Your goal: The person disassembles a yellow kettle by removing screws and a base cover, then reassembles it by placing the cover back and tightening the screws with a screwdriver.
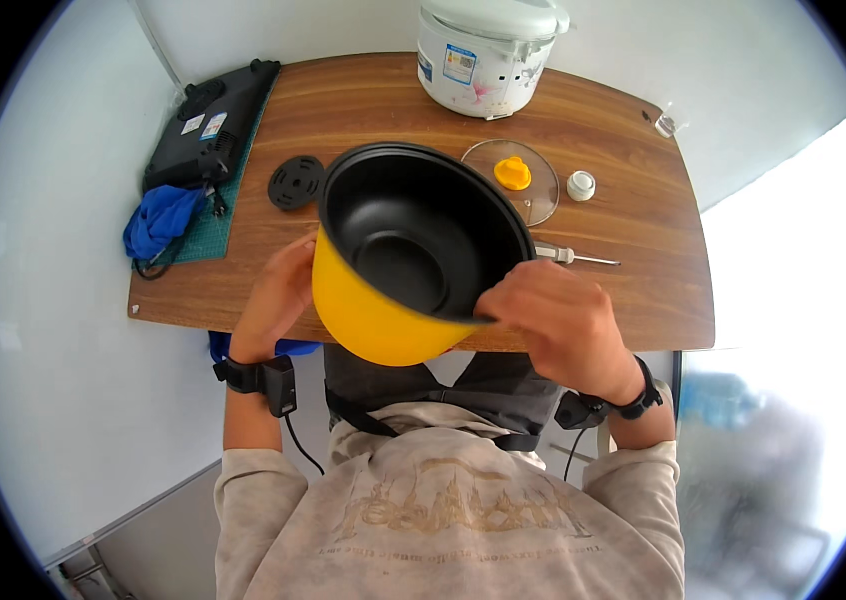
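A deep pot with a yellow outside (368, 315) and a black inside is tilted above the near edge of the table, its mouth turned up and to the right. Nothing shows inside it. My right hand (558, 310) is closed over its right rim, fingers curled at the edge. Against its left wall rests my left hand (283, 285), holding that side; most of its fingers are hidden by the pot. Just beyond the right hand lies a screwdriver (563, 255) with a pale handle, partly covered by the pot.
Behind the pot lie a glass lid (543, 195) with a yellow knob (512, 173), a white round cap (581, 185) and a black slotted disc (295, 182). A white rice cooker (488, 60) stands at the back. Left are a black flat appliance (205, 130), a green mat (208, 238) and blue cloth (163, 220).
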`<state>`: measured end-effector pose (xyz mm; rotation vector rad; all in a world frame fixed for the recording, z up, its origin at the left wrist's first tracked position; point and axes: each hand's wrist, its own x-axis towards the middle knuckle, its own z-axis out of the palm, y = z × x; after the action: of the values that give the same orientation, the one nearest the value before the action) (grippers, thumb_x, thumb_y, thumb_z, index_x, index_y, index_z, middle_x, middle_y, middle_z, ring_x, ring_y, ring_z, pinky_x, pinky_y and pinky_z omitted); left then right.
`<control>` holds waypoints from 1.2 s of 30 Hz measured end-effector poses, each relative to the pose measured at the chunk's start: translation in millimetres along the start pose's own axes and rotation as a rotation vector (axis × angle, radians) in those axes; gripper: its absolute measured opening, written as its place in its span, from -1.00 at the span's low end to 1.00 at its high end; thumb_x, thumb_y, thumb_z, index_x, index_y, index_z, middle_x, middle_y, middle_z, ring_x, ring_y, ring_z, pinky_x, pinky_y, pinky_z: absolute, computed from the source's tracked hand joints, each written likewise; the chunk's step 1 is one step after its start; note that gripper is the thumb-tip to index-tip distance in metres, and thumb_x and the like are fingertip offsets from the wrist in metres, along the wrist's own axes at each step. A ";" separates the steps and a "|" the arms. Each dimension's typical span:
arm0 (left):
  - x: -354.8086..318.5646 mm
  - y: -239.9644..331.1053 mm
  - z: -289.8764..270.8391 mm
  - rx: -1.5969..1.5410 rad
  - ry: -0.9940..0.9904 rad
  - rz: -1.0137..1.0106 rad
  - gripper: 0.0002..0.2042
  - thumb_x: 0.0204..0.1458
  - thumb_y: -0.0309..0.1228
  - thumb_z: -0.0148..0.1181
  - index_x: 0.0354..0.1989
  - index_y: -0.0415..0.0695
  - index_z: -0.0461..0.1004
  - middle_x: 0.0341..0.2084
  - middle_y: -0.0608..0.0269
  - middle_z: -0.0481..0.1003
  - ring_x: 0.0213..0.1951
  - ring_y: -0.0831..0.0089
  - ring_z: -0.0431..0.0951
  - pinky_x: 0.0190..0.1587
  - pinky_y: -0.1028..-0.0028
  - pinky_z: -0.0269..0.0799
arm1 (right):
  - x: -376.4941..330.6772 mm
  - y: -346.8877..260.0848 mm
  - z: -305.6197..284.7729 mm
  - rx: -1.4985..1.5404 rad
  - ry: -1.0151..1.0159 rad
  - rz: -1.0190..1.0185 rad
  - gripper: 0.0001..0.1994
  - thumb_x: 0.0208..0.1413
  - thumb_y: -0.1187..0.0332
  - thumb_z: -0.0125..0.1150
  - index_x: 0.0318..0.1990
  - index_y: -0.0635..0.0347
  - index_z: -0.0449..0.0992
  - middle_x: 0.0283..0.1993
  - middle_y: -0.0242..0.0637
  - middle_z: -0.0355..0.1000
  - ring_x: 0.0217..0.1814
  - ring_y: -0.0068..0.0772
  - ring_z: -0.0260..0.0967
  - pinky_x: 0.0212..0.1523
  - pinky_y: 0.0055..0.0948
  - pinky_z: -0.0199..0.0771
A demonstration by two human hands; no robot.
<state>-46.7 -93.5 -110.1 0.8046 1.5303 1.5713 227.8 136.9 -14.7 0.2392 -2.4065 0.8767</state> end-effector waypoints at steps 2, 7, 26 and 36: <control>2.0 -2.0 -5.4 -0.572 -0.190 0.007 -0.60 0.43 -0.13 -0.08 0.24 -0.08 0.47 0.02 0.21 0.57 0.09 0.38 0.52 0.18 0.39 0.38 | -0.1 3.6 1.4 -0.093 -0.042 -0.145 -0.69 -0.14 0.68 0.24 -0.18 0.21 0.60 -0.29 -0.32 0.53 -0.23 -0.30 0.51 -0.03 -0.29 0.53; -9.8 2.7 22.3 -0.092 0.036 -0.074 -0.54 0.45 -0.08 -0.18 0.24 -0.15 0.45 0.09 0.19 0.54 0.14 0.44 0.46 0.22 0.38 0.33 | -9.7 9.7 12.2 -0.239 -0.126 -0.233 -0.80 -0.07 0.51 0.29 -0.23 0.14 0.56 -0.25 -0.38 0.52 -0.18 -0.37 0.51 0.17 -0.17 0.45; 4.0 -19.3 21.0 0.049 0.004 -0.275 -0.51 0.43 -0.08 -0.17 0.28 -0.18 0.43 0.07 0.24 0.50 0.10 0.47 0.44 0.19 0.41 0.32 | -18.4 32.7 12.0 -0.289 -0.273 -0.145 -0.79 -0.02 0.38 0.43 -0.20 0.10 0.61 -0.16 -0.34 0.58 -0.02 -0.29 0.53 0.29 -0.01 0.35; 11.6 52.4 30.6 0.371 0.219 -0.021 -0.72 0.32 -0.18 0.14 -0.07 -0.17 0.46 -0.35 0.41 0.54 -0.37 0.63 0.48 -0.34 0.57 0.39 | -3.7 24.3 3.6 -0.154 -0.022 0.036 -0.73 0.03 0.29 0.44 -0.14 0.16 0.58 -0.27 -0.27 0.55 -0.13 -0.22 0.55 -0.09 -0.17 0.55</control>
<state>-31.4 -66.5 -56.8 0.8322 2.0217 1.4147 220.9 153.3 -32.0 0.1480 -2.4906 0.7033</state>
